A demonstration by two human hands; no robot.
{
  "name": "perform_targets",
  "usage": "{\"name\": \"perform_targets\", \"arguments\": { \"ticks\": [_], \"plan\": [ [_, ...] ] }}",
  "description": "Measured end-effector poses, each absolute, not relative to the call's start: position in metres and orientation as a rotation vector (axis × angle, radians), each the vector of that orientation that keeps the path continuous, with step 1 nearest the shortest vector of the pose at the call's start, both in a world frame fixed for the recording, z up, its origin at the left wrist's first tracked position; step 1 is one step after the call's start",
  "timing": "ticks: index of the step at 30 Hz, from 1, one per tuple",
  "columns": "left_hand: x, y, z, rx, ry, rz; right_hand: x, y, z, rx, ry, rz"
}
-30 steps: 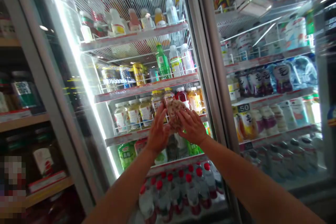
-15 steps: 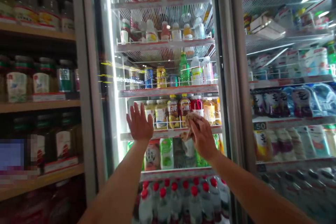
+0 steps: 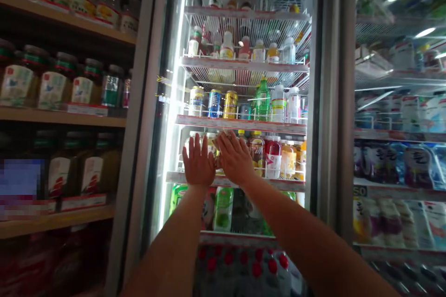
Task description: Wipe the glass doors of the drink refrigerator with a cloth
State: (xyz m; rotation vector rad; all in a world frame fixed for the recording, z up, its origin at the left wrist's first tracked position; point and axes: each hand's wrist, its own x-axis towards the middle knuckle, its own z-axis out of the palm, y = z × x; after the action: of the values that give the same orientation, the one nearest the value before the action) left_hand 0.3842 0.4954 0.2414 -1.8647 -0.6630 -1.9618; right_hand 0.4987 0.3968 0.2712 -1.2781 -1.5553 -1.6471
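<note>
My left hand [image 3: 199,161] is spread flat against the glass door [image 3: 240,209] of a lit drinks fridge, fingers up and holding nothing. Close beside it on the right, my right hand [image 3: 235,158] presses a crumpled brownish cloth [image 3: 218,163] to the glass. The hand covers most of the cloth; only a bit shows at its left edge and by the fingertips. Behind the glass, level with both hands, stands a row of bottled drinks, among them a red bottle [image 3: 273,157] and an orange one [image 3: 288,158].
Upper fridge shelves hold cans [image 3: 230,104] and green bottles [image 3: 262,100]. Red-capped bottles [image 3: 256,269] fill the bottom. Wooden shelves [image 3: 62,116] with jars and bottles stand at left. A metal door frame [image 3: 334,102] separates another stocked fridge on the right.
My right hand has slid left and slightly up across the glass with the cloth, ending beside my left hand. The left hand stays flat on the glass. The view has shifted left.
</note>
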Motion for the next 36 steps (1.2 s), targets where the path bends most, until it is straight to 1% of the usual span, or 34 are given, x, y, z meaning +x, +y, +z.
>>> {"name": "perform_targets", "arguments": {
  "ticks": [2, 4, 10, 12, 13, 15, 20, 23, 26, 29, 36],
  "plan": [
    [0.384, 0.494, 0.242, -1.866, -0.664, -1.953, 0.502, 0.391, 0.266, -1.291, -1.559, -1.657],
    [0.384, 0.493, 0.242, -1.876, -0.652, -1.965, 0.517, 0.373, 0.245, -1.317, -1.615, -1.675],
    [0.386, 0.493, 0.242, -1.89, -0.618, -2.02, 0.598, 0.286, 0.133, -1.483, -1.703, -1.711],
    [0.386, 0.493, 0.241, -1.887, -0.605, -2.023, 0.617, 0.267, 0.117, -1.478, -1.809, -1.752],
    [0.387, 0.493, 0.241, -1.884, -0.601, -2.028, 0.622, 0.263, 0.119, -1.473, -1.853, -1.769],
    [0.387, 0.493, 0.241, -1.879, -0.599, -2.04, 0.621, 0.267, 0.142, -1.478, -1.892, -1.785],
    [0.387, 0.493, 0.242, -1.864, -0.608, -2.027, 0.579, 0.314, 0.238, -1.446, -1.751, -1.763],
    [0.387, 0.493, 0.242, -1.862, -0.611, -2.028, 0.55, 0.345, 0.26, -1.434, -1.614, -1.693],
    [0.387, 0.493, 0.241, -1.892, -0.611, -2.032, 0.534, 0.364, 0.25, -1.397, -1.45, -1.643],
    [0.387, 0.494, 0.241, -1.927, -0.615, -2.045, 0.534, 0.364, 0.226, -1.409, -1.44, -1.646],
    [0.386, 0.494, 0.241, -1.925, -0.603, -2.024, 0.58, 0.302, 0.128, -1.535, -1.656, -1.654]
  ]
}}
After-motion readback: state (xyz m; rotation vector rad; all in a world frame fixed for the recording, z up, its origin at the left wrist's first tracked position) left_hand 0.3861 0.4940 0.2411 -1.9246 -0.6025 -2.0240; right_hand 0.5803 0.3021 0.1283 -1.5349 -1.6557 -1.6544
